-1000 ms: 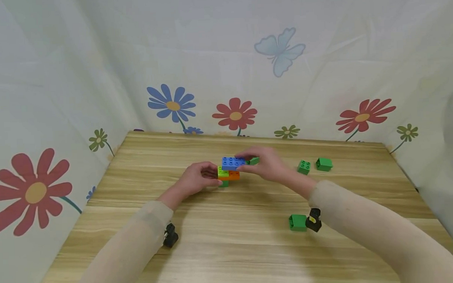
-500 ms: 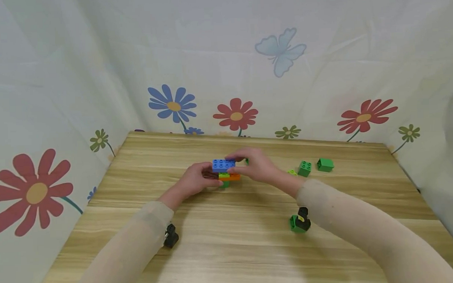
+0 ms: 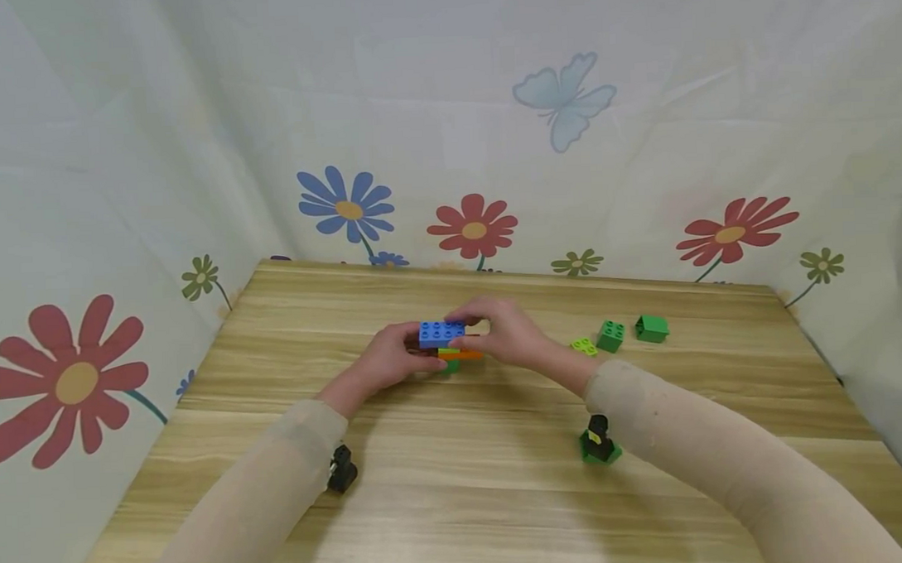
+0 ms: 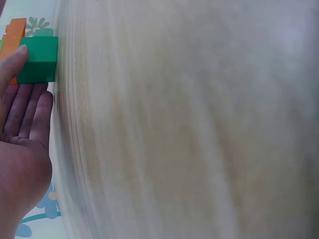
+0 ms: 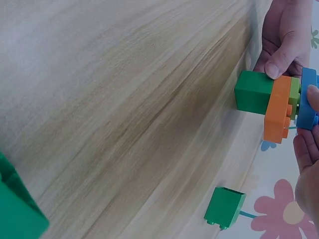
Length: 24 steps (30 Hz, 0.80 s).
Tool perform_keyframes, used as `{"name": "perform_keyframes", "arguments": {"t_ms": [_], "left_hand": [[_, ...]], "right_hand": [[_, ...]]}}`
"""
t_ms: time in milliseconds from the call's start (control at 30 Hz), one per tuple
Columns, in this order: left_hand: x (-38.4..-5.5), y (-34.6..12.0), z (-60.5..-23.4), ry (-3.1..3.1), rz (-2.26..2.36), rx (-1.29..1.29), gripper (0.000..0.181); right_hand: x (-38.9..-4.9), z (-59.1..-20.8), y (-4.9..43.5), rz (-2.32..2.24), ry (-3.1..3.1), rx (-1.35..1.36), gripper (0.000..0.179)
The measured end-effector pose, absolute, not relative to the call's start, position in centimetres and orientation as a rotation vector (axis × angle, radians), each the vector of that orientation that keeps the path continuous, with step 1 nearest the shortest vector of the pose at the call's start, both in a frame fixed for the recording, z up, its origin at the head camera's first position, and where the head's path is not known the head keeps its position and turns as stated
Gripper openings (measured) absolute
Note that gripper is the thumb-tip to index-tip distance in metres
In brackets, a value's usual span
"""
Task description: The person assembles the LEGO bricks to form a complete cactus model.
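A small brick stack stands on the table between my hands: a green brick (image 5: 253, 93) at the bottom, an orange brick (image 5: 276, 112) over it, then a lime brick (image 5: 294, 92). My left hand (image 3: 388, 356) holds the stack from the left, its thumb against the green brick in the left wrist view. My right hand (image 3: 503, 331) pinches a blue eight-stud brick (image 3: 441, 335) by its right end. That brick lies over the lime one, overhanging it to the left; whether the two are pressed together I cannot tell. The orange brick sticks out to the right.
To the right on the wooden table (image 3: 458, 480) lie a lime brick (image 3: 583, 346) and two green bricks, one studs-up (image 3: 610, 335), one on its side (image 3: 651, 328). A nearer green brick (image 3: 609, 455) is partly hidden by the right wrist camera (image 3: 598, 432). Another green brick (image 5: 224, 206) lies behind the stack.
My right hand has carried the blue brick left and slightly down onto the lime brick. The left hand has stayed at the stack. The loose lime brick has come into view beside the right forearm.
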<state>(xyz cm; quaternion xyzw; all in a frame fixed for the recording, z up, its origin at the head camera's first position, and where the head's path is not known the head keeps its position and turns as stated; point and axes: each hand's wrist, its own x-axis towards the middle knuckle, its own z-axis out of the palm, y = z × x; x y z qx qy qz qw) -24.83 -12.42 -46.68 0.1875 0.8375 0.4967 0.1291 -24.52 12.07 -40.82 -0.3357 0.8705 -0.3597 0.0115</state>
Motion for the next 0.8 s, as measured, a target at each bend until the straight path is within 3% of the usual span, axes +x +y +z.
{"name": "perform_keyframes", "arguments": {"t_ms": [800], "left_hand": [[-24.78, -12.41, -46.54, 2.474, 1.412, 0.542, 0.047]], "right_hand": [[-24.42, -41.48, 11.78, -1.194, 2.686, -1.084, 0.041]]}}
